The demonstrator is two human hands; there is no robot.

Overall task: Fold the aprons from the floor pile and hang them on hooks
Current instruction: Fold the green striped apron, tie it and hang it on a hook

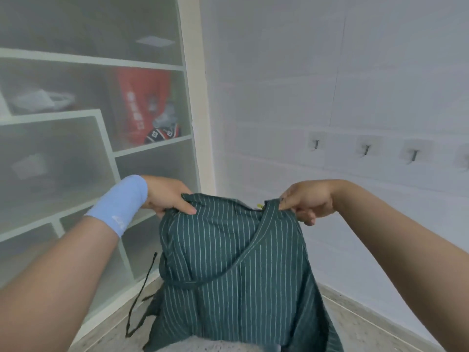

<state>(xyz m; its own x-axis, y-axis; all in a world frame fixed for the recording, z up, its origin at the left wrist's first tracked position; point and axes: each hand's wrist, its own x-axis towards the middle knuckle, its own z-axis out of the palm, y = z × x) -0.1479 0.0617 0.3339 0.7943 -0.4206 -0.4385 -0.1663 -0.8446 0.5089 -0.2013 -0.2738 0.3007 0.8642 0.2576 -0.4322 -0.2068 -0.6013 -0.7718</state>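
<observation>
A dark green apron [228,262] with thin white stripes hangs in front of me, held up by its top edge. My left hand [167,196], with a blue wristband on the wrist, grips the top left corner. My right hand [307,201] pinches the top right corner. A strap runs diagonally across the fabric, and a thin dark tie cord [142,293] dangles at the lower left. Several metal wall hooks [316,144] sit in a row on the white tiled wall to the right, all bare.
A white shelving unit with frosted panels [101,148] stands at the left; a red bag [142,102] shows behind one panel. The white tiled wall [330,72] meets it in the corner. Speckled floor [368,334] lies below.
</observation>
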